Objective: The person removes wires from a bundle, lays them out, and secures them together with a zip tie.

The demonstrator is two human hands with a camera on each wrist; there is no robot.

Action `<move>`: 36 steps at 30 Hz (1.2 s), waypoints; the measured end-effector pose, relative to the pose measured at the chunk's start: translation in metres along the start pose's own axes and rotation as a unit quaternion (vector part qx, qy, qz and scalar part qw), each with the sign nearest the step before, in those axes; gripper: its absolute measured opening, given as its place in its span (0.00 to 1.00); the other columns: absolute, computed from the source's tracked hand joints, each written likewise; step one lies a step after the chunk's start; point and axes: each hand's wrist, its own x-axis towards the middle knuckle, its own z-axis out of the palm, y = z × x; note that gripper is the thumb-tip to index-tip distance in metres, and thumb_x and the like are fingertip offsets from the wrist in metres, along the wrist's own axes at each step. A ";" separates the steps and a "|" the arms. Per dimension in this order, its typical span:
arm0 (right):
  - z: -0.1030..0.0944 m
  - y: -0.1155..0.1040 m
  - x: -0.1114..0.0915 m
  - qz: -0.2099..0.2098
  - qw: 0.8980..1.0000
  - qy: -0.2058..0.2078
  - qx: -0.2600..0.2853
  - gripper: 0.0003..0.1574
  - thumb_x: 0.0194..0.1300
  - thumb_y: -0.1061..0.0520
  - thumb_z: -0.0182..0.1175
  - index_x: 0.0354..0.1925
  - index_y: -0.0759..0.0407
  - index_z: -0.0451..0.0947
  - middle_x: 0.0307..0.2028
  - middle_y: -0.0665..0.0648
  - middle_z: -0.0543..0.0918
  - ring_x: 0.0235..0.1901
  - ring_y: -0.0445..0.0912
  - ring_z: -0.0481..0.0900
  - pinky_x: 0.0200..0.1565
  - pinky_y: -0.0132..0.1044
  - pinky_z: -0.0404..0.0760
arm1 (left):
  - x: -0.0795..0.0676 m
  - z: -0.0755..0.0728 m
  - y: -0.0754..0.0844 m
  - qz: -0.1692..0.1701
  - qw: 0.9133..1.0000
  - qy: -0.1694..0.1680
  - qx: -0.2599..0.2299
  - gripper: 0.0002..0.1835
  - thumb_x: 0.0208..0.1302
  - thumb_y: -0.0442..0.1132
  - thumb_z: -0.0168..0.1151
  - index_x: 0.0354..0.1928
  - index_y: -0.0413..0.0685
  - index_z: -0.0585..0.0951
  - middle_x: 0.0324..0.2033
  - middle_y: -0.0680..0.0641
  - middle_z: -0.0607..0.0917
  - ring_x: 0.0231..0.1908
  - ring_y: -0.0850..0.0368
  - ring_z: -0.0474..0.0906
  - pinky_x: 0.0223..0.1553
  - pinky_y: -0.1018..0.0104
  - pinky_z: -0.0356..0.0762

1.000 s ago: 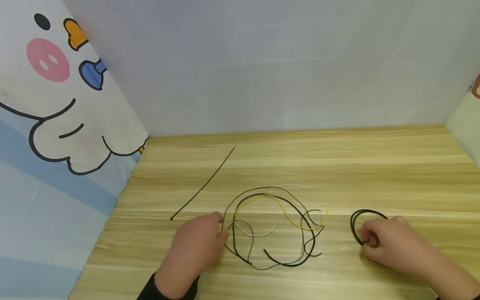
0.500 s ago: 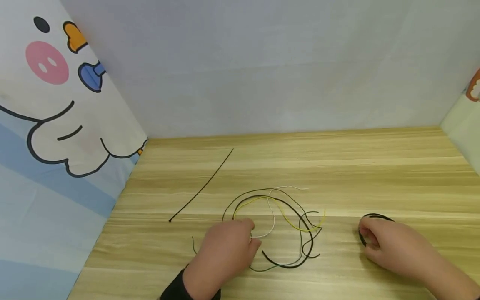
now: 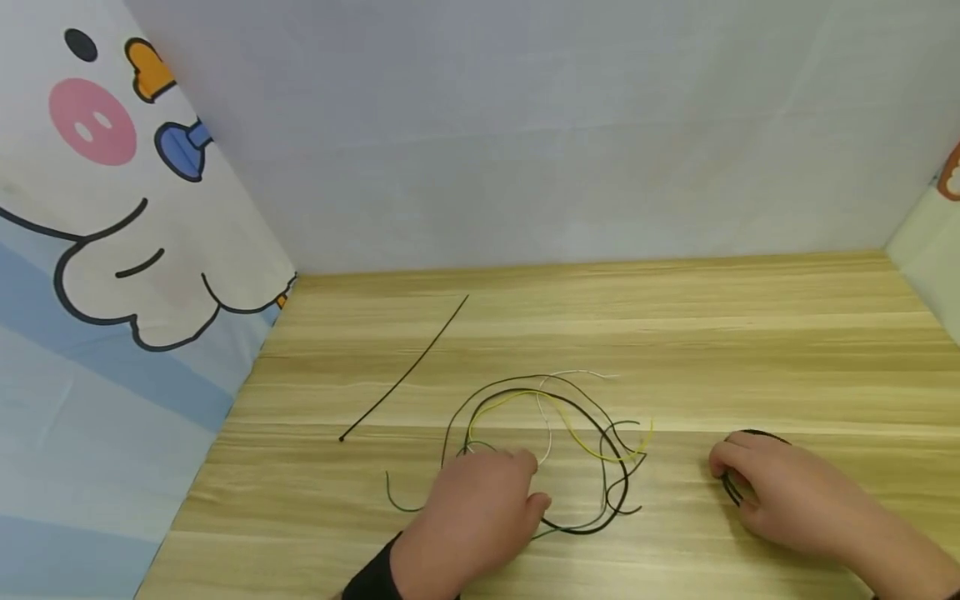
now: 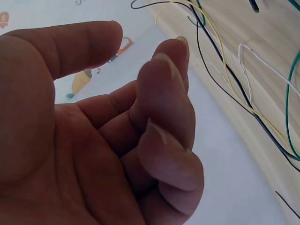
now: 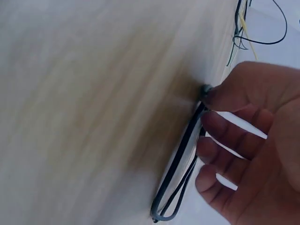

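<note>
Several thin wires lie in a loose, overlapping ring at the table's middle: a thick black wire (image 3: 626,475), a yellow wire (image 3: 573,429), a white wire (image 3: 550,429) and dark green wires (image 3: 401,507). Over the ring's lower left is my left hand (image 3: 480,508). Its fingers are loosely bent, and in the left wrist view nothing lies between thumb and fingers. To the right, my right hand (image 3: 795,492) holds a small coil of black wire (image 5: 176,164) down at the table, thumb and fingertips against it. In the head view that hand hides most of the coil.
A straight thin black wire (image 3: 405,375) lies apart at the table's left. A pale cloth wall (image 3: 585,167) rises at the back of the wooden table (image 3: 750,333). Cartoon-printed cloth (image 3: 180,275) hangs along the left side.
My left hand has moved right, from the ring's left edge to over its lower left, uncovering a green wire's curved end. At the coil, my right thumb and fingers have spread slightly.
</note>
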 end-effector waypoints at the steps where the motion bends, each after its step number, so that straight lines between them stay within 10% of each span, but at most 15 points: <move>1: 0.000 0.001 0.001 -0.012 1.000 0.009 -0.008 0.26 0.38 0.65 0.67 0.31 0.38 0.71 0.30 0.35 0.66 0.30 0.34 0.65 0.32 0.34 0.71 | 0.000 0.000 0.001 0.001 1.000 -0.003 0.001 0.15 0.64 0.55 0.62 0.41 0.52 0.82 0.29 0.53 0.84 0.29 0.53 0.81 0.28 0.58 0.76; 8: -0.004 0.005 0.007 -0.104 0.991 0.048 -0.073 0.32 0.38 0.67 0.70 0.20 0.39 0.58 0.25 0.39 0.54 0.24 0.38 0.54 0.28 0.33 0.60 | 0.000 0.001 0.006 0.019 1.000 -0.004 -0.002 0.13 0.64 0.54 0.63 0.34 0.54 0.78 0.20 0.56 0.77 0.24 0.56 0.75 0.24 0.62 0.70; 17: -0.008 0.006 0.014 -0.163 0.978 0.039 -0.125 0.23 0.42 0.65 0.71 0.23 0.41 0.69 0.27 0.40 0.61 0.26 0.40 0.58 0.27 0.37 0.66 | -0.001 0.004 0.008 0.046 0.999 0.007 0.001 0.14 0.65 0.53 0.61 0.28 0.55 0.74 0.17 0.58 0.71 0.18 0.60 0.69 0.20 0.64 0.65; 25: -0.009 0.002 0.016 -0.107 0.989 -0.018 -0.102 0.20 0.49 0.64 0.69 0.25 0.44 0.69 0.24 0.39 0.65 0.27 0.41 0.68 0.34 0.44 0.75 | -0.001 0.001 0.015 0.061 0.998 0.012 0.016 0.15 0.65 0.53 0.60 0.27 0.55 0.73 0.15 0.57 0.71 0.19 0.60 0.72 0.22 0.63 0.65; 36: -0.007 -0.012 0.010 -0.087 0.995 0.031 0.031 0.23 0.57 0.64 0.65 0.29 0.42 0.61 0.23 0.35 0.60 0.23 0.32 0.59 0.27 0.29 0.64 | 0.025 0.005 0.064 0.077 0.995 -0.021 0.067 0.14 0.65 0.60 0.60 0.30 0.62 0.76 0.19 0.61 0.74 0.21 0.65 0.73 0.19 0.66 0.68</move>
